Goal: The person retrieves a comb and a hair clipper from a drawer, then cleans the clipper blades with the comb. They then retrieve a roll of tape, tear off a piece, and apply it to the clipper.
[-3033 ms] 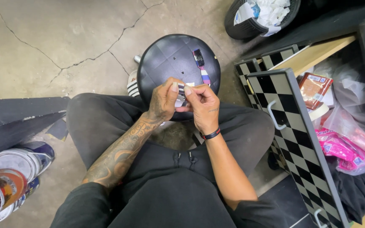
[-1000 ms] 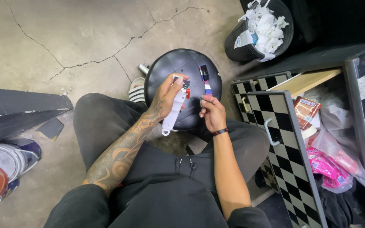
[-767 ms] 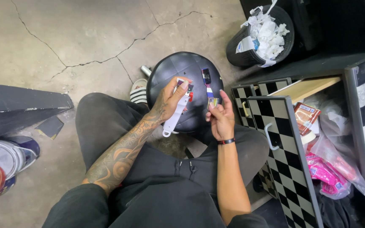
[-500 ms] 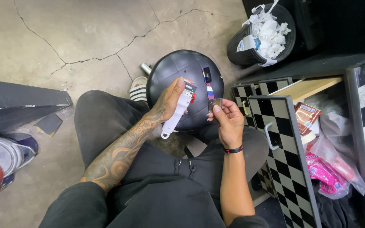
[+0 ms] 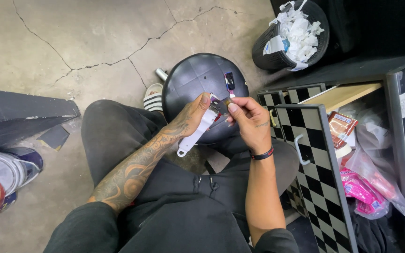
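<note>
White plastic clipper at the centre of the head view, slanted across the lap just above a black round stool, blade end up and loop end down toward the knee. Gripped round its upper body by the tattooed left hand, fingers wrapped and thumb laid along the top. Met at the blade end by the right hand, closed in a pinch with thumb and forefinger tips pressed at the metal head; too small to tell whether some tiny part sits between those fingertips. Black band on the right wrist.

On the stool seat, just beyond the hands, a small brush with dark bristles, lying apart from the clipper. To the right, a black-and-white checked cabinet with a drawer pulled open, pink packets and clear bags in the gap behind. Farther back, a black mesh bin heaped with crumpled white paper. Striped sandal beside the stool on cracked concrete floor.

Judged from the grips: fine work on the blade head under way, neither begun just now nor visibly finished. Called for in any further move: a steady left-hand hold on the body, light and exact fingertip pressure at the blade, and care to keep anything small over the lap or stool, not the floor.
</note>
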